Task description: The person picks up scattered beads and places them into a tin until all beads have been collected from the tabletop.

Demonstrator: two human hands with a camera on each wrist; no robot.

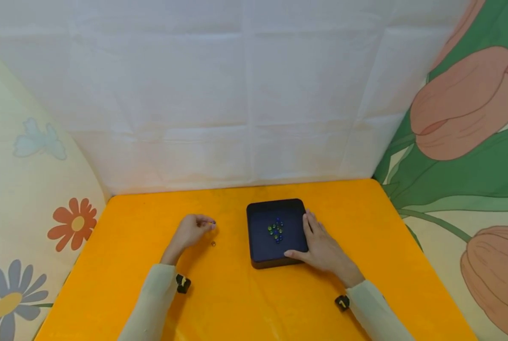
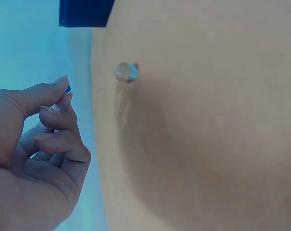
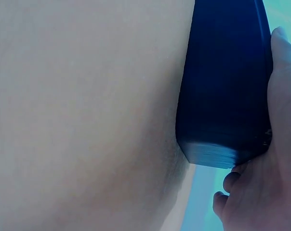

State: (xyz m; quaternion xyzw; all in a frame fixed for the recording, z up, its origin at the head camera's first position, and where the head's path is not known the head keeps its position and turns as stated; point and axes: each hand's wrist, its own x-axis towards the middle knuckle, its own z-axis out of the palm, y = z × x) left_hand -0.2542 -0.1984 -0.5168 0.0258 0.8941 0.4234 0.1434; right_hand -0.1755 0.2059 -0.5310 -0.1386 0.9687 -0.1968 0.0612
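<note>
My left hand (image 1: 191, 231) pinches a small blue marble (image 2: 68, 89) between thumb and forefinger, its other fingers curled. Below those fingertips, a clear marble (image 1: 213, 244) lies on the yellow tabletop; the left wrist view shows this clear marble (image 2: 126, 72) too. A square black tray (image 1: 254, 251) stands to the right, with several blue and green marbles (image 1: 276, 230) clustered inside. My right hand (image 1: 325, 248) holds the tray at its right near corner, thumb across the rim and fingers along the right side. In the right wrist view, the tray's outer wall (image 3: 227, 82) hides part of the fingers.
A yellow cover (image 1: 220, 293) spreads over the table. Behind it hangs a creased white sheet (image 1: 185, 94). Flower-printed panels stand at the left (image 1: 32, 189) and the right (image 1: 463, 189). Each wrist wears a small black device, such as the left device (image 1: 183, 283).
</note>
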